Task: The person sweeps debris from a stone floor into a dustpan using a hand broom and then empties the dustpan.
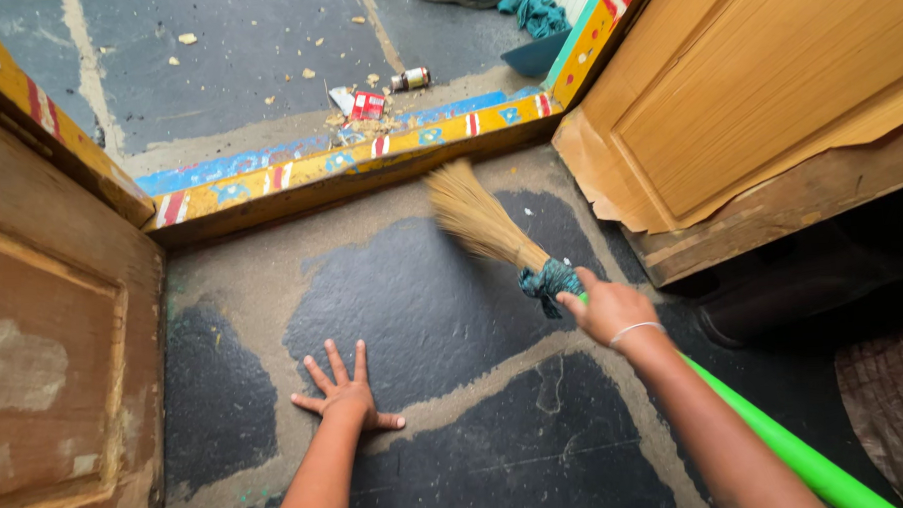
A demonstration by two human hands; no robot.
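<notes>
Left hand point(343, 393) flat on the dark stone floor point(423, 305), fingers spread, holding nothing. Right hand point(614, 308) clenched round one green-handled straw broom point(491, 228), bristles blurred near painted threshold point(368, 162). Beyond: litter, one red packet point(367, 105), one small can point(411, 79).

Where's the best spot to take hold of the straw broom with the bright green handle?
Probably on the straw broom, at the neck of its bright green handle just behind the teal cloth binding, coming from above. There the right hand already grips it, near the bristles; the left hand lies flat on the floor.
</notes>
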